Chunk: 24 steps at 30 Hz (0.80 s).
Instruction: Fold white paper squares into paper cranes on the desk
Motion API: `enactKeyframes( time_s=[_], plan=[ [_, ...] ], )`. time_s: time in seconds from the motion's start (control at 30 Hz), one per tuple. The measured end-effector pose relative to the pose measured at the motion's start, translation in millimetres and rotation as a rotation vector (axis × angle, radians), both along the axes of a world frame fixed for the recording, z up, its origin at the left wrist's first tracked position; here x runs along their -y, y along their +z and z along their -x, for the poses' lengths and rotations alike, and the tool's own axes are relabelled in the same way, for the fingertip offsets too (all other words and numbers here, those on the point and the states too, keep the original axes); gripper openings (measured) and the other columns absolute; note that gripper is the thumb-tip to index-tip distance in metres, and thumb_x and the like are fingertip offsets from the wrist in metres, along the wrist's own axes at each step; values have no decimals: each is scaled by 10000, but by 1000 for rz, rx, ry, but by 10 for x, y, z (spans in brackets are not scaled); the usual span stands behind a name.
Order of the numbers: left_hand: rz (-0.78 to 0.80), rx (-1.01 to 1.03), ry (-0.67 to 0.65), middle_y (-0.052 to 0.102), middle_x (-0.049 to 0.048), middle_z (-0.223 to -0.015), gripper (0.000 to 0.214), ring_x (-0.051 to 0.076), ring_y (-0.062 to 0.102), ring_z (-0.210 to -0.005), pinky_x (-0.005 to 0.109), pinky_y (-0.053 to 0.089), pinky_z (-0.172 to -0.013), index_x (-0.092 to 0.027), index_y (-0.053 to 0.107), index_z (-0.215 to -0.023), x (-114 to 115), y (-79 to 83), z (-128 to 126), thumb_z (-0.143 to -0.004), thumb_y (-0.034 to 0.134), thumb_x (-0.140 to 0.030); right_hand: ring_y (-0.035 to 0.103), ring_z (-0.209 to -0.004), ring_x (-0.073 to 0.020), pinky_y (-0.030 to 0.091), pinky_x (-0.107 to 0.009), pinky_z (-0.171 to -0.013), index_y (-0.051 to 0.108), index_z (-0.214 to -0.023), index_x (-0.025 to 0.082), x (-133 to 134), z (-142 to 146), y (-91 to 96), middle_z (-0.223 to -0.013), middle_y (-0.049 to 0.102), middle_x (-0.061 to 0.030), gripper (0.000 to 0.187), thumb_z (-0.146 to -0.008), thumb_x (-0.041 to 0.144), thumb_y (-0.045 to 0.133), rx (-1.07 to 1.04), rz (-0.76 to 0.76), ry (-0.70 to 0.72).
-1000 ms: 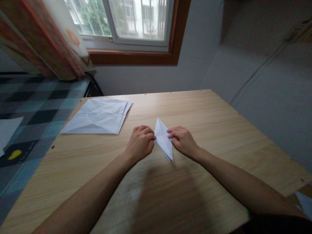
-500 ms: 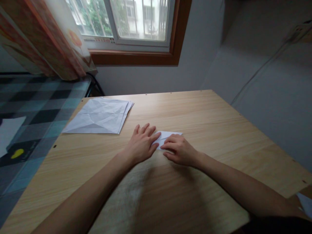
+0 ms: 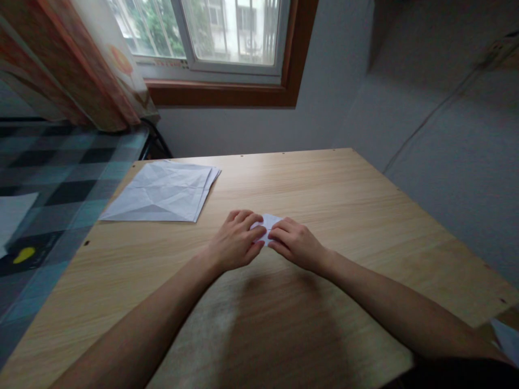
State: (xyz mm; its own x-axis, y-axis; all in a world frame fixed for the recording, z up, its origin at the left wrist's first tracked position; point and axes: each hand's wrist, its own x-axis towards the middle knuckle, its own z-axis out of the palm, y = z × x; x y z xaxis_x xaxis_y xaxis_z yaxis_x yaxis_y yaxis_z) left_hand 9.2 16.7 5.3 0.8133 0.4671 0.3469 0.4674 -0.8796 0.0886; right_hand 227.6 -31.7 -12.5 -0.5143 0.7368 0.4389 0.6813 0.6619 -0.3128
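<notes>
A small folded sheet of white paper [image 3: 271, 220] lies in the middle of the wooden table, with a crease line across it. My left hand [image 3: 240, 239] grips its left part, fingers bent over the top and thumb at the near edge. On the other side my right hand [image 3: 299, 243] has its fingers closed on the right part. The two sets of fingertips almost meet over the paper. Both ends of the sheet are hidden under my hands.
A stack of creased white sheets [image 3: 162, 192] rests at the table's far left corner. Left of the wooden table [image 3: 324, 194] is a checked cloth surface [image 3: 77, 186] with a paper and a dark item with a yellow mark. A window [image 3: 235, 38] and walls stand behind.
My left fingers have gone from spread flat to bent around the paper. My right hand has closed in on it, and the paper's right corner, visible before, is now covered.
</notes>
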Motion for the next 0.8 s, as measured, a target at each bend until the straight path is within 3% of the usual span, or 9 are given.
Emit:
enactKeyframes(
  time_s=[0.07, 0.17, 0.4, 0.57, 0.7, 0.8],
  plan=[
    [6, -20, -43, 676, 99, -1027, 213, 263, 574, -964, 449, 446, -878, -205, 719, -977, 11, 30, -16, -911, 562, -333, 603, -929, -237, 523, -382, -836, 680, -1000, 204, -4, 0, -1, -978, 691, -87, 160, -919, 339, 656, 15, -7, 17],
    [0, -32, -59, 665, 88, -960, 253, 238, 573, -887, 405, 453, -809, -202, 728, -983, 14, 29, -19, -917, 579, -395, 606, -924, -237, 523, -376, -822, 680, -1064, 203, -10, -21, -7, -993, 688, -87, 272, -884, 406, 696, -2, 7, 13],
    [36, 70, -46, 671, 67, -907, 271, 184, 607, -795, 333, 487, -745, -195, 751, -916, -25, -53, -5, -965, 533, -348, 632, -919, -226, 525, -359, -817, 697, -928, 199, -26, -71, -6, -969, 693, -84, 171, -855, 347, 738, -84, 49, -3],
    [43, 125, 4, 662, 53, -819, 308, 166, 598, -750, 306, 483, -706, -185, 713, -766, -37, -65, -22, -974, 510, -286, 646, -864, -209, 519, -348, -803, 689, -870, 186, -49, -52, 14, -889, 708, -78, 99, -926, 209, 611, -170, 99, -62],
    [62, 133, 40, 665, 55, -845, 197, 180, 600, -779, 315, 491, -725, -177, 717, -940, -39, -57, -23, -951, 528, -230, 651, -801, -188, 514, -328, -773, 687, -927, 187, -86, -36, 6, -873, 715, -59, 103, -894, 143, 599, -248, 161, -159],
    [55, 82, 9, 664, 58, -915, 255, 188, 593, -814, 330, 492, -756, -220, 711, -1111, -40, -58, -15, -936, 528, -197, 630, -760, -179, 512, -326, -760, 687, -954, 185, -97, -27, 0, -848, 694, -46, 128, -862, 130, 617, -246, 197, -198]
  ],
)
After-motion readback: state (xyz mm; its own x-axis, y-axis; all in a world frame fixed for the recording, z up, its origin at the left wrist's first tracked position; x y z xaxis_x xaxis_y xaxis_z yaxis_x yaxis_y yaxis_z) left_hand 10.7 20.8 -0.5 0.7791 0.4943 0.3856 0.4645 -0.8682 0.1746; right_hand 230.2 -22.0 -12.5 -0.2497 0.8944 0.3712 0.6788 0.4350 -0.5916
